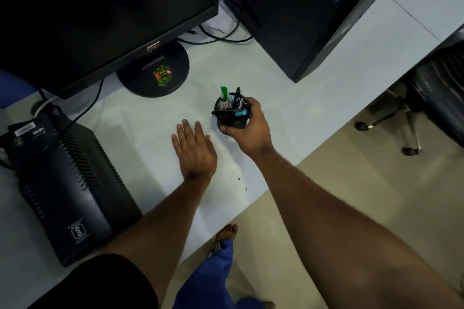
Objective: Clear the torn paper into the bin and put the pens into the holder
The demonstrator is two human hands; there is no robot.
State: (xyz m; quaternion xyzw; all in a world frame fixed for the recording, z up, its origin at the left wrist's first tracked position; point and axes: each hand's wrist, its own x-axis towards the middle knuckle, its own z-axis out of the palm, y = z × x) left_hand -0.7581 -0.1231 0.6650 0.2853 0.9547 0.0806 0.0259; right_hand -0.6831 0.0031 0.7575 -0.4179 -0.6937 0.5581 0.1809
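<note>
A black mesh pen holder (232, 121) stands on the white desk (140, 120), just right of centre. My right hand (247, 129) is wrapped around its right side, thumb at the front. Several pens stand inside, among them a green-and-white one (223, 96) and a black one (236, 98). A teal-tipped pen (241, 114) and a black pen (222, 113) lie across the rim. My left hand (194, 149) rests flat on the desk to the left of the holder, fingers spread and holding nothing. I see no torn paper and no bin.
A black monitor (100, 7) on a round stand (153, 75) fills the upper left. A computer tower (308, 7) stands at the upper right, cables behind it. A dark UPS box (65, 183) sits at the left. An office chair (426, 98) is on the floor at right.
</note>
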